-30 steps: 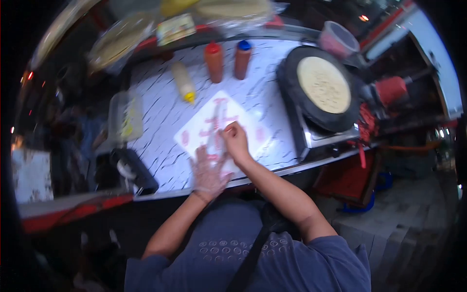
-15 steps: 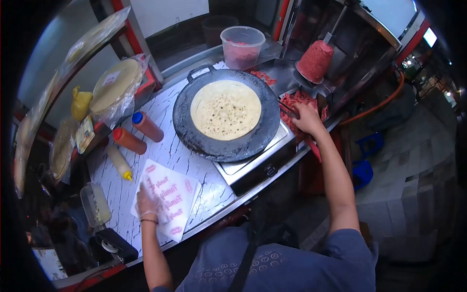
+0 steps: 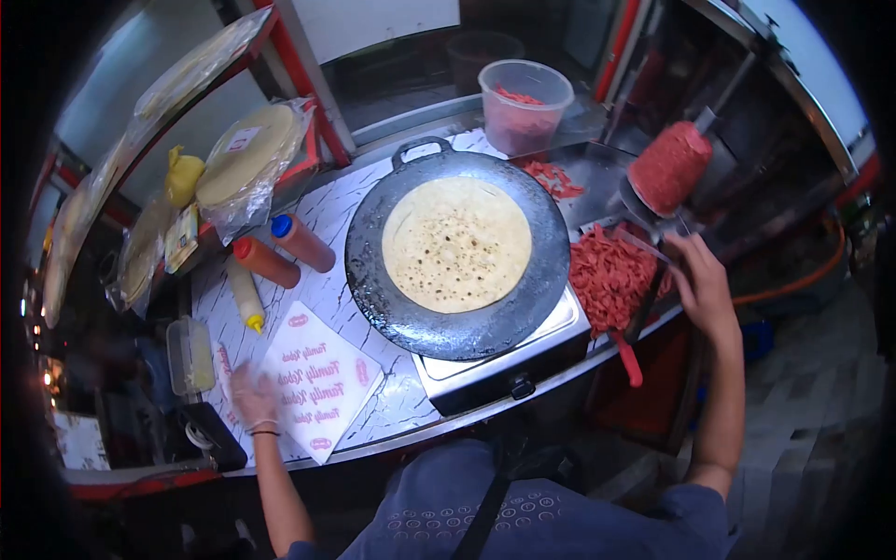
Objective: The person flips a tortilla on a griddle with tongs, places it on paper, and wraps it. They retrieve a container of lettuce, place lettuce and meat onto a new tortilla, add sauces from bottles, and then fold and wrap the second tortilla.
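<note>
Your right hand (image 3: 700,280) is at the near right edge of the loose heap of red shaved meat (image 3: 611,275), its fingers curled. A thin grey metal strip (image 3: 642,245) runs over the heap towards your fingertips; whether you pinch it, you cannot tell from this view. Your left hand (image 3: 254,399), in a clear plastic glove, is over the left edge of the white square sheet of paper with red print (image 3: 322,373) on the black-streaked white worktop (image 3: 401,403). It is blurred, so whether its fingers are spread or pressed together cannot be told.

The round, pale flatbread with brown spots (image 3: 457,245) lies flat on the round black metal griddle (image 3: 378,303), which sits on the silver metal stove (image 3: 434,378). The step in hand looks like handling the meat, with the bread heating and the paper spread out beside the stove.

As I judge it, your next move calls for a sure hold at the meat, with your fingers clear of the hot griddle rim just beside it. Mind the long black handle (image 3: 644,310) and the bright red handle (image 3: 627,361), both close to your right hand. Your left hand calls for a light touch, so the paper doesn't crease or slide.
</note>
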Action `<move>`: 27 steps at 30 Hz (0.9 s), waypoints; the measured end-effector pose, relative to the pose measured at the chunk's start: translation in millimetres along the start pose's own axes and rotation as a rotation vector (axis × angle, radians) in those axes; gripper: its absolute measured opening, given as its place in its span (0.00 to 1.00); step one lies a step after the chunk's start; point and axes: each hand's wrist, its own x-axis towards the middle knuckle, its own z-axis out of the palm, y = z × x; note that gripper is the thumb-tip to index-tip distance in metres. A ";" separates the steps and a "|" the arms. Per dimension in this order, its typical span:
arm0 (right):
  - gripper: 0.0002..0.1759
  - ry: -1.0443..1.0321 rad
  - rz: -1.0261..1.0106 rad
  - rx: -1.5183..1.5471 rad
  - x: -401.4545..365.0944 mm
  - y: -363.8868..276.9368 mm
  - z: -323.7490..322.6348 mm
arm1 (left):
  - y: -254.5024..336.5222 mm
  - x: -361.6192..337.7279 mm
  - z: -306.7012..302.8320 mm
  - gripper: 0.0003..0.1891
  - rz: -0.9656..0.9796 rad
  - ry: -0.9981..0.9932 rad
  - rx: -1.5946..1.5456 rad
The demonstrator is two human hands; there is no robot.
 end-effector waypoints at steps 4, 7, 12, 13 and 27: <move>0.23 -0.129 -0.371 -0.039 11.9 -24.9 5.6 | 43.9 -34.0 42.2 0.28 0.112 -0.151 0.108; 0.25 -0.091 -0.583 0.058 41.3 -30.0 68.5 | 57.5 -39.0 46.4 0.28 0.089 -0.076 0.176; 0.22 0.038 -0.676 0.177 121.7 -42.8 51.9 | 55.3 -38.5 48.2 0.28 0.074 -0.081 0.158; 0.21 0.040 -0.588 0.262 137.1 -48.2 29.2 | 56.0 -40.3 47.4 0.27 0.062 -0.089 0.156; 0.19 -0.282 -0.051 0.227 14.9 -93.7 73.5 | 52.4 -45.1 47.9 0.28 0.068 -0.092 0.108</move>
